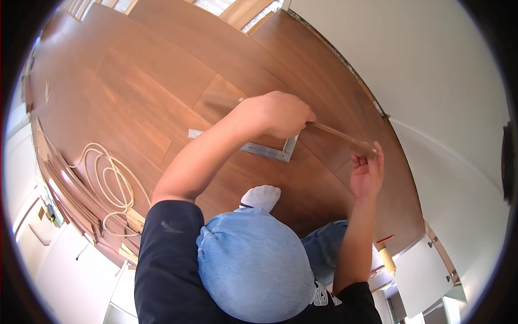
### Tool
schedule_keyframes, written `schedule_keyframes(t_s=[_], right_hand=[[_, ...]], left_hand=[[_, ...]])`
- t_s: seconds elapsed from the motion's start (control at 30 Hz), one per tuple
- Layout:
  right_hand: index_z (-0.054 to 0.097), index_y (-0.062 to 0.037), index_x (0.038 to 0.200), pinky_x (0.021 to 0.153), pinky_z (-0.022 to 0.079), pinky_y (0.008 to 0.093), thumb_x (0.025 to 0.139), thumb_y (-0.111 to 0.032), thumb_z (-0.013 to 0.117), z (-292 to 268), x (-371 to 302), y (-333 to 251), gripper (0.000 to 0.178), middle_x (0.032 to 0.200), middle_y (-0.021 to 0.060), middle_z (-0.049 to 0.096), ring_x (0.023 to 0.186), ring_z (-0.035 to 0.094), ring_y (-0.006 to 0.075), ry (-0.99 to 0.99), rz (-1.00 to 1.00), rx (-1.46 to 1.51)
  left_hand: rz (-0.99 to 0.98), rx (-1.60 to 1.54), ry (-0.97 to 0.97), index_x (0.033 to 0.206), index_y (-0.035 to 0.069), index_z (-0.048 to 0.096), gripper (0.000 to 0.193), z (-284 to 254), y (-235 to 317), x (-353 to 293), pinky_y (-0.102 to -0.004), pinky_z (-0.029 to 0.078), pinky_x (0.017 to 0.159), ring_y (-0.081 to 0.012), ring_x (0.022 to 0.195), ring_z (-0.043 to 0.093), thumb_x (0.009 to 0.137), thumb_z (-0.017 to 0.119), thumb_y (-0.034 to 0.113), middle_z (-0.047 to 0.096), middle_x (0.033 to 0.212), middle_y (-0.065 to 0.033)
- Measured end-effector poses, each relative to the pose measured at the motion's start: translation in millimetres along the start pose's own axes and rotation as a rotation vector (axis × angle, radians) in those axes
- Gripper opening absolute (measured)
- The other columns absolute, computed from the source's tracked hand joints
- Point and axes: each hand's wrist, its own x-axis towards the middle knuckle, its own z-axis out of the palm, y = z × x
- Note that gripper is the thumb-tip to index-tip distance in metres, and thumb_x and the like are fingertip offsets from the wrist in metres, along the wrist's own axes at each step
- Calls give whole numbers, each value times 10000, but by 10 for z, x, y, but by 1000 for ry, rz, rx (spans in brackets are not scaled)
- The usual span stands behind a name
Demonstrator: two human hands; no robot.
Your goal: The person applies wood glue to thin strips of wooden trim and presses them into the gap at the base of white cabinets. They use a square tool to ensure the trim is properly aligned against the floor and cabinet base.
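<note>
A thin brown wooden board [340, 133], seen nearly edge-on, is held above the floor between my two hands. My left hand [281, 114] is closed around its left part, with the back of the hand hiding much of the grip. At the right end, the fingers and thumb of my right hand [367, 175] pinch the board, palm partly showing. Under my left forearm, a metal carpenter's square [268, 152] lies flat on the floor, one leg partly covered by the arm. A small pale tip [241, 99] shows beyond my left wrist; what it belongs to is unclear.
Brown wooden flooring [145, 86] spreads around me, with open joists [237, 13] at the far edge. A coiled cream hose [116, 183] and stacked planks [67, 189] lie left. A white wall [431, 81] stands right. A yellow cylinder [387, 260] and red pencil-like stick [384, 238] are lower right.
</note>
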Motion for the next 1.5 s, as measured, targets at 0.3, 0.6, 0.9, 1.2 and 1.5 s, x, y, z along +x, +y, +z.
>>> schedule_keyframes(t_s=[0.3, 0.6, 0.9, 1.2, 1.5], right_hand=[[532, -44, 1384, 1063, 483, 377, 1058, -238, 533, -280, 132, 70, 379, 1272, 126, 636, 1157, 608, 243, -41, 3, 361], [621, -18, 1165, 998, 544, 352, 1016, -207, 627, -674, 665, 143, 240, 1104, 112, 675, 1071, 646, 229, 223, -68, 363], [554, 50, 1099, 967, 588, 355, 1043, -187, 573, -437, 952, -1, 245, 1079, 153, 653, 1026, 661, 243, 488, 23, 307], [542, 62, 1143, 945, 600, 360, 1046, -172, 562, -338, 1078, 6, 254, 1084, 152, 654, 1013, 668, 245, 523, 44, 235], [508, 23, 1282, 925, 579, 369, 1023, -155, 595, -311, 1241, -31, 326, 1129, 138, 656, 1046, 657, 250, 554, -36, 27]], left_hand=[[116, 333, -97, 1159, 58, 717, 321, -363, 180, 1102, -474, 527, 865, -360, 1017, 672, 905, 534, 131, 720, 1107, -139], [171, 412, 781, 1057, 94, 719, 218, -22, 79, 1062, -395, 424, 951, -264, 1141, 560, 869, 648, 182, 640, 1131, -65], [3, 462, 1104, 1385, 140, 559, 603, 289, -617, 1044, -477, 349, 1123, -305, 1369, 422, 839, 751, 309, 440, 1492, -155], [-38, 519, 1102, 1413, 166, 541, 598, 159, -679, 1128, -484, 335, 1132, -288, 1378, 418, 882, 711, 381, 439, 1506, -133], [-45, 554, 1107, 1384, 151, 568, 567, 179, -714, 1175, -489, 337, 1119, -306, 1364, 424, 882, 697, 382, 464, 1486, -125]])
